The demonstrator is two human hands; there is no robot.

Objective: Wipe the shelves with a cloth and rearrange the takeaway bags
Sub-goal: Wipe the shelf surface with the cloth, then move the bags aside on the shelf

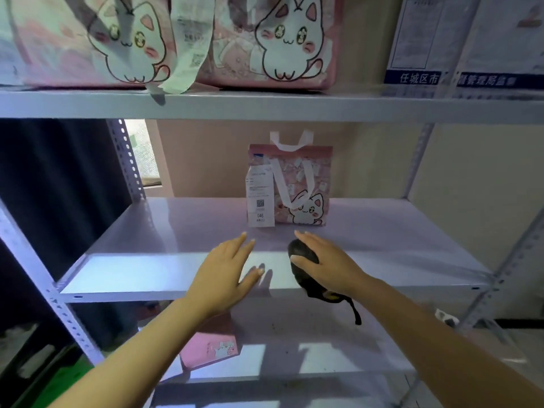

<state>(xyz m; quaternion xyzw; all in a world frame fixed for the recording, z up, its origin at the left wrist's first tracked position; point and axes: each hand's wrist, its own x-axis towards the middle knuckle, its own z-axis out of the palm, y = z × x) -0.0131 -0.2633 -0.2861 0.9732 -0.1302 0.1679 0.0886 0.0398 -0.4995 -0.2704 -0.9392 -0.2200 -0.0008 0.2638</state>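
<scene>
Pale grey metal shelving, head view: middle shelf [176,228] glossy, carried on perforated uprights. Pink takeaway bag [297,187], upright, standing toward the back of the middle shelf, centre; white handles, cartoon cat print at lower right of its face, white receipt [260,198] with a QR code and the number 046 hanging down its left side. Left hand [228,270] over the middle shelf just in front of the bag, palm down, fingers straight and spread, holding nothing; apart from the bag. Right hand [326,266] beside it, also just in front of the bag and not touching it; grip closed loosely by thumb and palm round a dark cloth [306,266], bunched under the hand, fingers extended forward, one dark tail of the cloth drooping past the shelf's front edge. Top shelf [265,104]: two large pink bags [279,42] with the same cat print, side by side, a long white receipt strip [188,45] hanging between them down to the shelf lip. Right of these, printed notices [418,39] with blue bands of Chinese characters. Lower shelf [323,334]: dusty, speckled surface; another pink bag [212,348] lying tilted at its left, partly hidden by the left forearm.
</scene>
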